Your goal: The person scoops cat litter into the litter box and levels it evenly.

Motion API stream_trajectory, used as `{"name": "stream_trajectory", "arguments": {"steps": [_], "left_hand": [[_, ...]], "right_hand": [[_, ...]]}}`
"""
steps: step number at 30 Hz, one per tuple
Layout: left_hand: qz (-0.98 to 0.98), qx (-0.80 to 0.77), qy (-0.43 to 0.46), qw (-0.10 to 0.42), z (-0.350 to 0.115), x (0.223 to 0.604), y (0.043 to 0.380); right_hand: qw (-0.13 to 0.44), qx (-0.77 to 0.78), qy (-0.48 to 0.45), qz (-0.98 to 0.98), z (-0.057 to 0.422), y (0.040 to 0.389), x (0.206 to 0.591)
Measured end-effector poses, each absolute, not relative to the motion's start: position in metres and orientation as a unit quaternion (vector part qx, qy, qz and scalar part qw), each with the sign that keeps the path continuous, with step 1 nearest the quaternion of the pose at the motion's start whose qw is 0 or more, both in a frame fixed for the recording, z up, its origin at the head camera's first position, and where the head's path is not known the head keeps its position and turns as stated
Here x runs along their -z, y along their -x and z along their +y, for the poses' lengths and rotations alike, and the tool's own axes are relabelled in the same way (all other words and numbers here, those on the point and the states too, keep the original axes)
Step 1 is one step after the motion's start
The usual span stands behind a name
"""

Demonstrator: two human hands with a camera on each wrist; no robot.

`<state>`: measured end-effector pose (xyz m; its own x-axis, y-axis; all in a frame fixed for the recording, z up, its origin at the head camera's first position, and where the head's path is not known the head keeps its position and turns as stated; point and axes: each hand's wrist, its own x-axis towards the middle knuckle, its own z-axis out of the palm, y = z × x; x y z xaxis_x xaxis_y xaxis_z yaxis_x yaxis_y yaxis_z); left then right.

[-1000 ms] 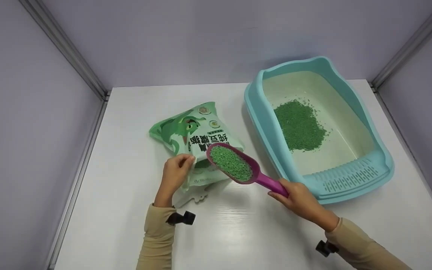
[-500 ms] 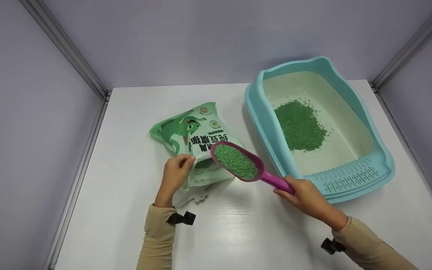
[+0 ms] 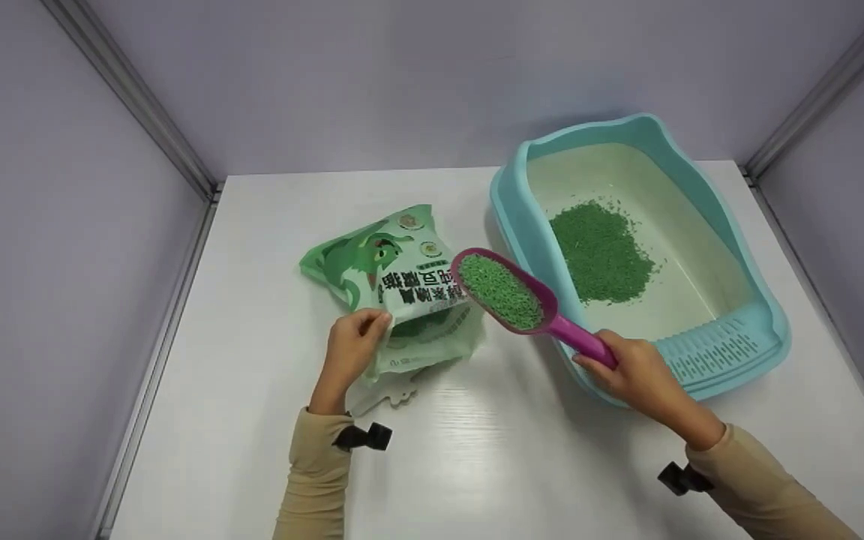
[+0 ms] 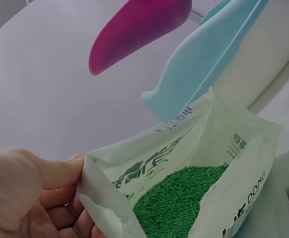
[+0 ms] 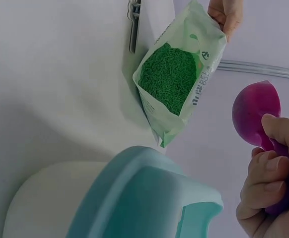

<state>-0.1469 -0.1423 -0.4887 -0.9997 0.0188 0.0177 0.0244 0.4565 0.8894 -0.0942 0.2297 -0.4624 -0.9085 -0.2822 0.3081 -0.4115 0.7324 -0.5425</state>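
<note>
My left hand (image 3: 353,341) pinches the edge of a pale green cat litter bag (image 3: 402,262) at its mouth. The left wrist view looks into the opened bag (image 4: 234,119), where green litter pellets (image 4: 179,198) lie. A magenta scoop (image 3: 563,330), heaped with green pellets (image 3: 503,292), is gripped at its handle by my right hand (image 3: 646,375). The scoop hangs between the bag and a blue litter box (image 3: 541,225), its handle overlapping the box's near left rim in the head view. A patch of green pellets (image 3: 601,251) covers part of the box's white floor.
A flat grey-white piece (image 3: 398,391) with a notched edge lies partly under the bag on the white table (image 3: 252,262). Pale panels (image 3: 372,82) stand behind and at both sides. The litter box has a slotted step (image 3: 717,349) at its near end.
My right hand has carried the filled scoop right and slightly away from me, off the bag toward the litter box. The left hand keeps its pinch on the bag, almost unmoved.
</note>
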Motion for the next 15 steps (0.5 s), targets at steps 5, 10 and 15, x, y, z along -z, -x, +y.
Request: {"name": "stream_trajectory", "arguments": {"steps": [5,10,15], "left_hand": [[-0.853,0.522,0.005,0.000,-0.142,0.488,0.147],[-0.854,0.521,-0.001,0.000,-0.142,0.489,0.147],[-0.854,0.520,-0.006,-0.003,-0.142,0.490,0.147]], "right_hand": [[0.121,-0.308,-0.177,-0.927,0.238,0.098,0.457],[0.113,-0.303,-0.152,-0.934,0.244,0.102,0.451],[0.116,-0.293,-0.123,-0.941,0.251,0.104,0.446]]}}
